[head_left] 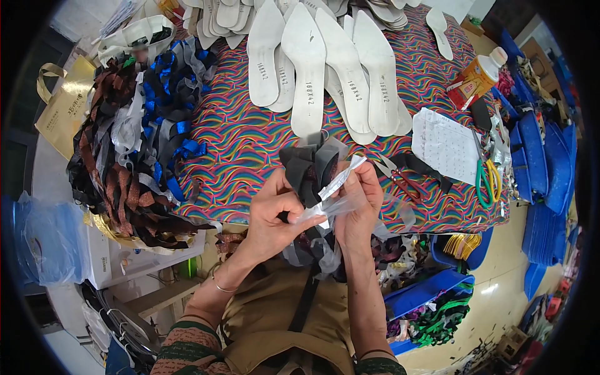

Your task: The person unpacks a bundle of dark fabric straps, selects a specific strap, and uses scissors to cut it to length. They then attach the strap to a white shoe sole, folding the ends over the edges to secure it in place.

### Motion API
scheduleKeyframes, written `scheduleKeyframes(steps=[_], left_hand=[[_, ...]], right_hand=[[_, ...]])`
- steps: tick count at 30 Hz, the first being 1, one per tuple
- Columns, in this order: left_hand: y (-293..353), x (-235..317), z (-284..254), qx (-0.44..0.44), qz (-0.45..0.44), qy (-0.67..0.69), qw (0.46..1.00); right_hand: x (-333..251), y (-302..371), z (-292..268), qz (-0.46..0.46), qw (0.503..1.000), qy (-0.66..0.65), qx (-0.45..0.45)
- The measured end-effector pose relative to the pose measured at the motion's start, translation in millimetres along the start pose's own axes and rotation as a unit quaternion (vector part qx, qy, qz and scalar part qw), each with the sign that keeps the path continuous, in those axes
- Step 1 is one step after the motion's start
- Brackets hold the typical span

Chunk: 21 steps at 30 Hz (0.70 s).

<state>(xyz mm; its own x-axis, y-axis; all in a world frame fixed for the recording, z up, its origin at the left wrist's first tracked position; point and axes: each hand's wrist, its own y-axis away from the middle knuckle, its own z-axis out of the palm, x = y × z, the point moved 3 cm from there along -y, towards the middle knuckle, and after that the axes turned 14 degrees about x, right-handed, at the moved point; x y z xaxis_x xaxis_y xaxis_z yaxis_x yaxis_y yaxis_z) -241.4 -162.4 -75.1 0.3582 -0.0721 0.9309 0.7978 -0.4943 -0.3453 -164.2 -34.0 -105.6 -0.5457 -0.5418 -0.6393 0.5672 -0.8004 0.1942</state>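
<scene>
Near the table's front edge I hold a white strip (340, 178) and a translucent film strip (350, 203) between both hands. My left hand (275, 215) pinches the film's left end, thumb and fingers pressed together. My right hand (361, 203) grips the white strip and the film's right part. Just behind my fingers a bundle of dark grey and black sheer bands (306, 165) rests at the edge. More such bands hang below my hands, partly hidden by them. To the right of my right hand lie red-handled scissors (400, 178), their blades apart.
Several white shoe insoles (306, 69) cover the table's far side. Brown, black and blue strips (125, 162) pile at the left. At the right are a bottle (478, 78), a written sheet (444, 144) and green-and-yellow-handled scissors (487, 181). Blue bins (431, 294) with strips stand below.
</scene>
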Motion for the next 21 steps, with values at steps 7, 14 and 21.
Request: scheduleKeyframes(steps=[7, 14, 21], left_hand=[[-11.8, 0.0, -6.8, -0.016, 0.045, -0.09, 0.995], [-12.9, 38.1, -21.6, 0.113, 0.087, -0.159, 0.977], [-26.1, 59.0, 3.3, -0.004, 0.031, -0.158, 0.987]], right_hand=[[-4.5, 0.5, 1.2, 0.043, 0.996, 0.008, -0.079], [-1.4, -0.2, 1.2, 0.012, 0.996, 0.038, -0.079], [2.2, 0.0, -1.9, 0.016, 0.996, 0.053, -0.063]])
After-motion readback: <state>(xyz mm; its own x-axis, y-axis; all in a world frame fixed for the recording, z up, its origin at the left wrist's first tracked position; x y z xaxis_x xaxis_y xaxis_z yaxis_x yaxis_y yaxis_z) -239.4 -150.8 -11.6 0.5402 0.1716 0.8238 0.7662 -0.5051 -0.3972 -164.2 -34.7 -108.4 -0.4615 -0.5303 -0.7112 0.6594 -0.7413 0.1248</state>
